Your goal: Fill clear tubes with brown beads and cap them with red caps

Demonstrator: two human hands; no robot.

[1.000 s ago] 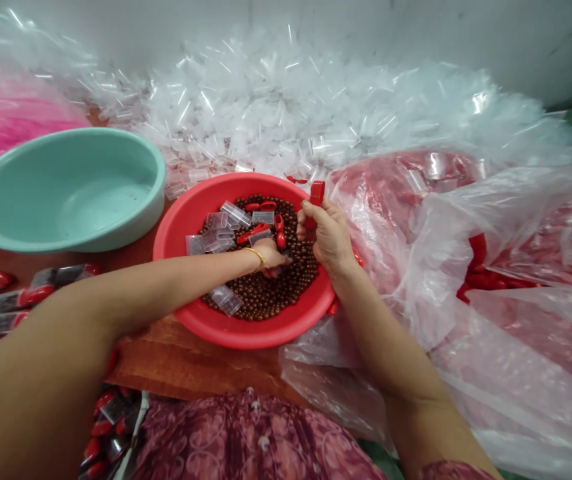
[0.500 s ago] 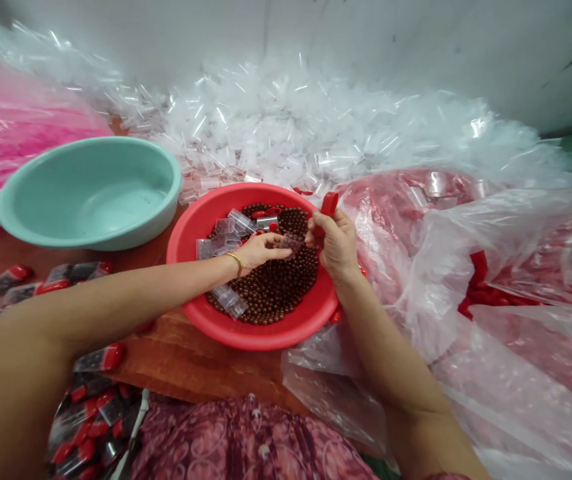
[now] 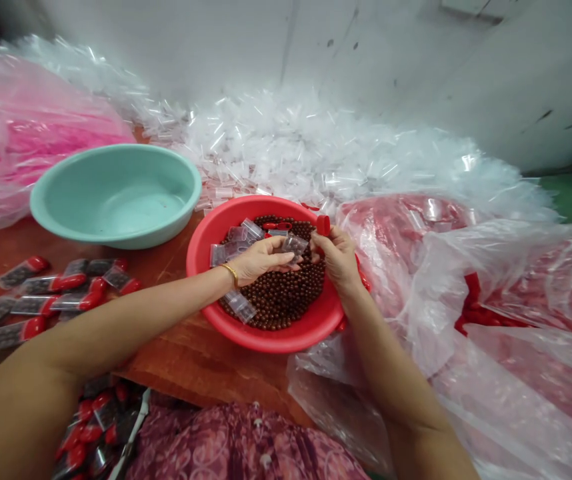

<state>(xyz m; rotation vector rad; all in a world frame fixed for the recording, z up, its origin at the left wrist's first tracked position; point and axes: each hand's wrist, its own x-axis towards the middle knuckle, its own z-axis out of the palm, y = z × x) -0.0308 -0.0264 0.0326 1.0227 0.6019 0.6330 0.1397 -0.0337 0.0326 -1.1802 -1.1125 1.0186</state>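
Note:
Over the red basin (image 3: 266,341), my left hand (image 3: 261,260) is closed around a clear plastic tube (image 3: 295,247). My right hand (image 3: 339,260) pinches a red cap (image 3: 323,225) just right of the tube, above the basin's right rim. The cap and tube are apart. Brown round beads (image 3: 286,300) fill the basin's bottom. More clear tubes (image 3: 241,307) lie on the beads at the left, with a few red pieces (image 3: 277,226) at the back. Whether beads are inside the held tube is hard to see.
Left of the basin stands a teal basin (image 3: 116,193). Filled tubes with red caps (image 3: 31,305) lie on the table (image 3: 196,360), more in a container (image 3: 99,420) below. Clear tubes (image 3: 286,140) are heaped behind; plastic bags of red pieces (image 3: 396,247) sit right, a pink bag (image 3: 41,140) left.
The camera view has shifted, so the basins sit farther right and lower. The tube in my left hand is turned and shows more clearly. My right hand still holds the red cap.

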